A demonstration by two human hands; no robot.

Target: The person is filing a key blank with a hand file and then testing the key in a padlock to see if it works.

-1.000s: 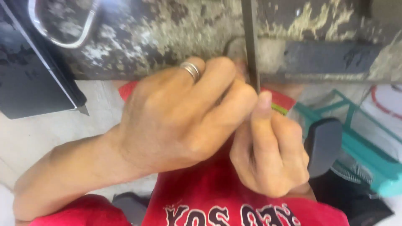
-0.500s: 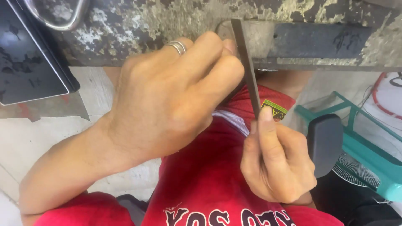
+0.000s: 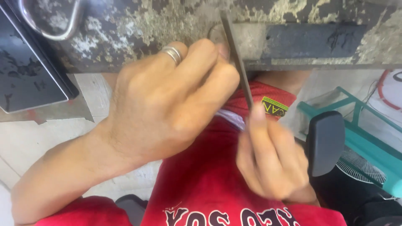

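**Blade tilted, both hands on it at the counter edge**

Since half a second ago your right hand (image 3: 272,159) has dropped lower and blurred with motion, and the thin metal strip (image 3: 236,58) leans a little more, its top toward the left and its lower end toward the right.

Head view: your left hand (image 3: 167,109), with a silver ring (image 3: 172,53) on one finger, is curled closed at the edge of the worn, paint-flaked counter (image 3: 301,37). Its fingertips press against the left side of the strip near a small round piece (image 3: 215,35) that lies against the counter face; whether they pinch that piece you cannot tell, since the fingers hide it. Your right hand is closed around the lower end of the strip, forefinger laid up along it, just below the counter edge. The strip runs from that grip up across the counter's front. Behind your hands lies your red shirt (image 3: 201,175). At upper left a metal loop (image 3: 50,21) hangs on the counter, with a dark flat panel (image 3: 29,79) below it. To the right stand a black chair armrest (image 3: 324,142) and a teal frame (image 3: 364,134).
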